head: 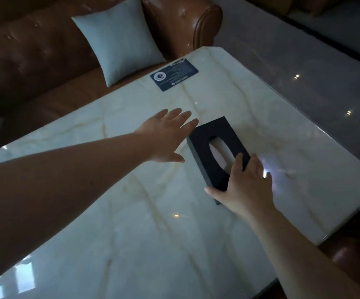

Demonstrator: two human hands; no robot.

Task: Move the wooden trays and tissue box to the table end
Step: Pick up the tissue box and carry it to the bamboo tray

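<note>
Your right hand grips the tissue box; your left hand hovers with fingers spread, empty. Steady its far corner and slide it level along the table.

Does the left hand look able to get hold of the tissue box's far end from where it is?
Probably yes. The left hand is open, fingertips beside the far corner of the tissue box, nothing between them. The right hand grips only the near end.

Black tissue box lies flat, angled diagonally, right of frame center. Oval slot on top shows a pale tissue inside.
</note>
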